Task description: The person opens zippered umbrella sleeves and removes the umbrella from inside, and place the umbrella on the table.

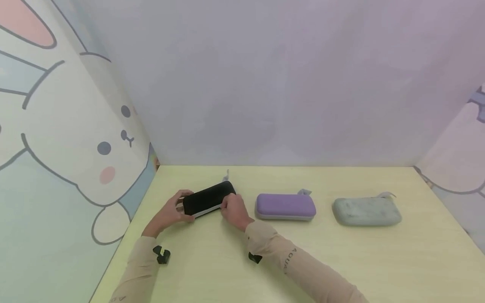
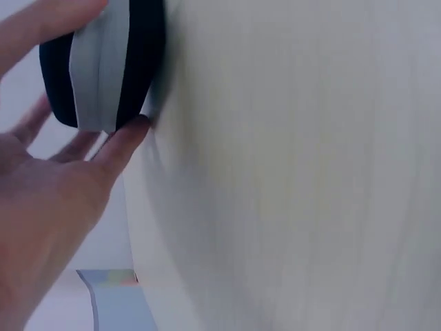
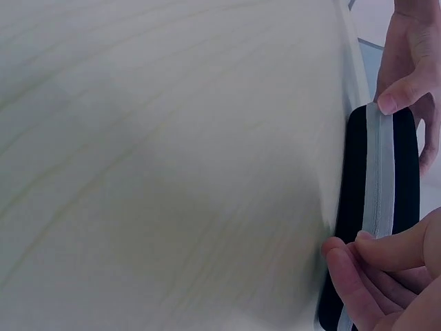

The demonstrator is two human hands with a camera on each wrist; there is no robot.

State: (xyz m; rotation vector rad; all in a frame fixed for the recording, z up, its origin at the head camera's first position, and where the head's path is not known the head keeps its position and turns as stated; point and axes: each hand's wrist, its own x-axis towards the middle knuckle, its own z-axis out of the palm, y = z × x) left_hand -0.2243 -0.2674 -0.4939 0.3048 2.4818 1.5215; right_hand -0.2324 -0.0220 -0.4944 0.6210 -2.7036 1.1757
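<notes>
A black zip case (image 1: 206, 199) with a grey zipper band (image 3: 377, 179) lies at a slant on the left part of the table. My left hand (image 1: 172, 213) grips its left end, thumb on the front side and fingers spread round the end and back. At the front near the right end is my right hand (image 1: 235, 210), its fingers curled and thumb and index fingertips pinching at the zipper. The pull itself is hidden by these fingers. Along the stretch between the two hands, the zipper band is closed.
To the right lie a purple zip case (image 1: 286, 206) and, farther over, a grey-green marbled zip case (image 1: 366, 211), each with a small strap at its back. A pale wall (image 1: 280, 84) stands behind the table (image 1: 212, 269), and a rabbit-print panel (image 1: 75, 126) along its left.
</notes>
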